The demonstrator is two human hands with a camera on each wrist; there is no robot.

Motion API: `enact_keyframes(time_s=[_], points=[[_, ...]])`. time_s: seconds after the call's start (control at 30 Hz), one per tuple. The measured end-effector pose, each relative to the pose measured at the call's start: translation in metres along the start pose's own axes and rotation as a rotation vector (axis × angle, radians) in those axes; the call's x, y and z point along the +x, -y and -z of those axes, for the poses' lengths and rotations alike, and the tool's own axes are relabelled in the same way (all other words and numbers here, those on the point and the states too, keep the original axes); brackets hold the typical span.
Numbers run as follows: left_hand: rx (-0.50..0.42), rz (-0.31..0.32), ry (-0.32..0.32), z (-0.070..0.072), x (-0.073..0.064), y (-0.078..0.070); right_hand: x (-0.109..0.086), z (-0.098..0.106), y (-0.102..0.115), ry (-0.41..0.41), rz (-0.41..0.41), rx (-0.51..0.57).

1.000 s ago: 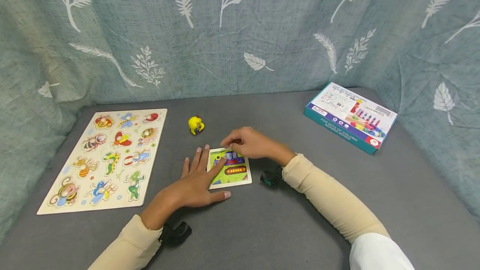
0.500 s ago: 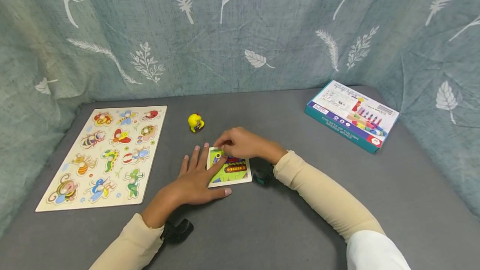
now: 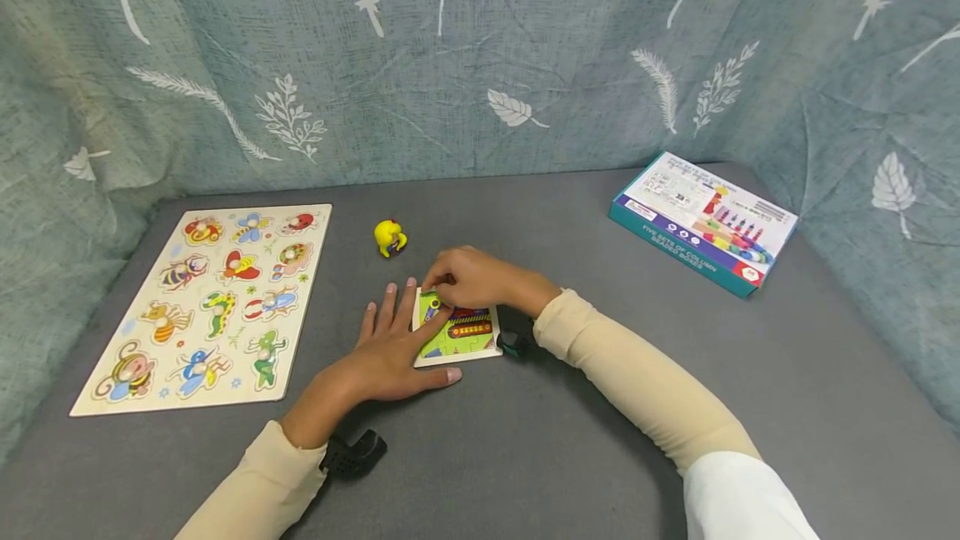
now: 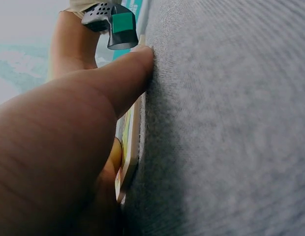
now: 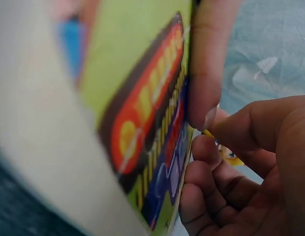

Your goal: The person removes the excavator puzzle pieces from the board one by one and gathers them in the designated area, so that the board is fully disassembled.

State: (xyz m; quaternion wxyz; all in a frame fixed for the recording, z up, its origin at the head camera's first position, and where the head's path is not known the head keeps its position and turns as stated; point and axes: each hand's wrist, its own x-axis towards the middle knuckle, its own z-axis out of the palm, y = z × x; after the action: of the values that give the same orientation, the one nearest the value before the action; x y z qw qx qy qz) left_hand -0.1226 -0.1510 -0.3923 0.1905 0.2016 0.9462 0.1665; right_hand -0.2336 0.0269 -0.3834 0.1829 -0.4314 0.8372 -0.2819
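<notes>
I see the left hand (image 3: pixel 390 357) spread, one finger across a tracked-vehicle jigsaw puzzle (image 3: pixel 459 345) flat on the grey table (image 3: pixel 585 457). At its far edge the right hand (image 3: pixel 476 277) curls; I can't tell whether it pinches a piece. Beyond sits a yellow toy figure (image 3: pixel 389 237).

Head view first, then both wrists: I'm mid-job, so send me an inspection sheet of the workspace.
Surface: grey tabletop, cloth-like texture.
Job's things: jigsaw with vehicle picture, lying on the tabletop, partly covered by both hands.
Clutter: insect board at left; yellow toy beyond the jigsaw, slightly left; printed box at far right.
Left grip: bare hand, fingers spread, index finger over the jigsaw.
Right grip: bare hand, fingers bent at the jigsaw's far side; whether they pinch a piece is unclear.
Cables: nothing seen.
Surroundings: leaf-print curtain behind.
</notes>
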Motion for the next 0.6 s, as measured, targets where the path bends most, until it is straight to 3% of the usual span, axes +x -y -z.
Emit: enact_keyframes(time_s=[0.6], points=[[0.0,0.03,0.002,-0.0012,0.0015,0.001,0.0092,0.005,0.0039,0.09,-0.045,0.007]])
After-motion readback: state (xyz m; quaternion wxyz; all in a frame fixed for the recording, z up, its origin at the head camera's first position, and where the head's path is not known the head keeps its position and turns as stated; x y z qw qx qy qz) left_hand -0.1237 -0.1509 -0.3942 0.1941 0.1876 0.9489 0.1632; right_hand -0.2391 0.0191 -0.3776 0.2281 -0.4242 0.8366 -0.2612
